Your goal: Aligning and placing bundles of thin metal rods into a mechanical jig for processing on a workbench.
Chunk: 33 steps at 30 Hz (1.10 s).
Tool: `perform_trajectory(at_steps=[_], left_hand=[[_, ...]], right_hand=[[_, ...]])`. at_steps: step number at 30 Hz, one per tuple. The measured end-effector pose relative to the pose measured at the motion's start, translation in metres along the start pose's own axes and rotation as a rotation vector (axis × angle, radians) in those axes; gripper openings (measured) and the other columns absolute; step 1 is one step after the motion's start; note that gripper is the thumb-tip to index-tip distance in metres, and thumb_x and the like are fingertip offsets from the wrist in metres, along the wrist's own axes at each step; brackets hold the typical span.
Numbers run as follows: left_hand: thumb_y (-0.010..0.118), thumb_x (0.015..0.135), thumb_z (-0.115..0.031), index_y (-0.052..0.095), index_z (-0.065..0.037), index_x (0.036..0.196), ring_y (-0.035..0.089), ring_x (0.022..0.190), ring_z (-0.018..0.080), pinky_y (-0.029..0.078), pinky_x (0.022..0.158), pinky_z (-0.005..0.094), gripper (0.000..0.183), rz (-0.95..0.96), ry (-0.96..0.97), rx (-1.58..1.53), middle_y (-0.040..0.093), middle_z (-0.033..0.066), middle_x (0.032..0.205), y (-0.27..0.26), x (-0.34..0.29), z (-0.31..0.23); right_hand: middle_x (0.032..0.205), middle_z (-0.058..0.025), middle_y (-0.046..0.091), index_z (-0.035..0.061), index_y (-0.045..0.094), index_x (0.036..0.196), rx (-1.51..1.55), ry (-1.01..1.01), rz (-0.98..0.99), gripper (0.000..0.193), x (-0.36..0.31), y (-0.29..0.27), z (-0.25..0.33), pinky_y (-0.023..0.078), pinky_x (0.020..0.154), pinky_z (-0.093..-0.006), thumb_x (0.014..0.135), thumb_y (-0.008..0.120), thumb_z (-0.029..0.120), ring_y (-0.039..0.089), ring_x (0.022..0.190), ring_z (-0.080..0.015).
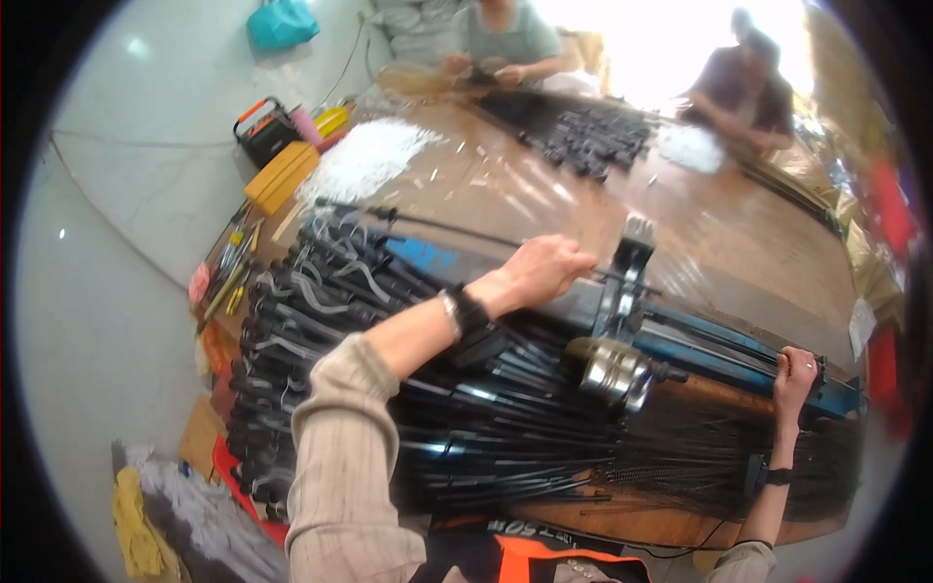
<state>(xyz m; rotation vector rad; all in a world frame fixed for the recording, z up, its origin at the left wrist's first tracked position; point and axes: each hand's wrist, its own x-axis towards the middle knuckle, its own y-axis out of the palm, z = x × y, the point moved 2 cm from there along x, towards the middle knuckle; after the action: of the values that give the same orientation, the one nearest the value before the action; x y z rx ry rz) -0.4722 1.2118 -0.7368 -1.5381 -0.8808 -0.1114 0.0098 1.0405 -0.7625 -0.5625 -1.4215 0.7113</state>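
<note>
My left hand (544,272), with a bracelet and a dark band at its wrist, is closed around a long thin black rod (457,229). The rod slants from the far left of the table down to a bench machine with a blue rail (671,340). A dark upright clamp (630,257) and a shiny round metal part (619,374) sit on that machine. At the rail's right end my right hand (797,374), wearing a ring, is closed; its fingers hide what it grips. Many black rods with thick dark ends (321,291) lie piled under my left arm.
Thin dark rods (719,452) spread along the near right edge. Farther back are a heap of small white pieces (374,151), a yellow box (282,178) and black pieces (593,136). Two people (505,44) sit across the table. Hand tools (231,262) lie at the left edge.
</note>
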Motion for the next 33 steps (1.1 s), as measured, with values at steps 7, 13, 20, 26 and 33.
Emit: perform_trajectory(at_steps=[7,13,20,26,33], left_hand=[[0.062,0.091,-0.019,0.068,-0.012,0.100,0.062,0.079,0.0338,0.051,0.068,0.0444,0.014,0.103,-0.085,0.031,0.061,0.0133,0.078,-0.024,-0.001,0.006],[0.062,0.091,-0.020,0.067,-0.012,0.098,0.063,0.080,0.0323,0.051,0.069,0.0438,0.013,0.139,-0.049,0.056,0.061,0.0127,0.078,-0.035,0.013,0.010],[0.063,0.089,-0.020,0.067,-0.013,0.096,0.063,0.080,0.0320,0.052,0.068,0.0435,0.010,0.105,-0.031,0.102,0.060,0.0120,0.078,-0.039,0.006,0.006],[0.065,0.086,-0.018,0.068,-0.016,0.100,0.063,0.077,0.0289,0.049,0.072,0.0396,0.014,-0.040,0.088,0.278,0.062,0.0099,0.079,-0.044,-0.009,0.013],[0.057,0.085,-0.026,0.070,-0.017,0.077,0.068,0.069,0.0273,0.046,0.066,0.0424,0.018,-0.123,-0.455,0.667,0.069,0.0040,0.072,-0.136,-0.074,0.046]], right_hand=[[0.094,-0.0119,0.063,0.0064,0.064,0.106,0.087,-0.206,0.192,0.026,0.044,-0.009,0.089,0.040,0.095,-0.0455,0.082,0.070,0.011,0.056,0.100,-0.0346],[0.104,-0.0110,0.066,0.0090,0.065,0.110,0.353,-0.375,0.177,0.027,0.097,0.029,0.168,0.043,0.098,-0.0449,0.084,0.071,0.012,0.057,0.106,-0.0343],[0.079,-0.0083,0.067,0.0082,0.066,0.107,0.429,-0.617,0.268,0.022,0.137,0.089,0.281,0.042,0.093,-0.0427,0.087,0.069,0.016,0.063,0.087,-0.0287],[0.072,-0.0088,0.064,0.0078,0.063,0.093,0.431,-0.602,0.225,0.011,0.131,0.098,0.320,0.041,0.091,-0.0437,0.089,0.065,0.018,0.063,0.080,-0.0272],[0.067,-0.0094,0.059,0.0070,0.060,0.083,0.448,-0.559,0.163,0.010,0.132,0.106,0.310,0.041,0.091,-0.0443,0.091,0.064,0.013,0.060,0.072,-0.0282]])
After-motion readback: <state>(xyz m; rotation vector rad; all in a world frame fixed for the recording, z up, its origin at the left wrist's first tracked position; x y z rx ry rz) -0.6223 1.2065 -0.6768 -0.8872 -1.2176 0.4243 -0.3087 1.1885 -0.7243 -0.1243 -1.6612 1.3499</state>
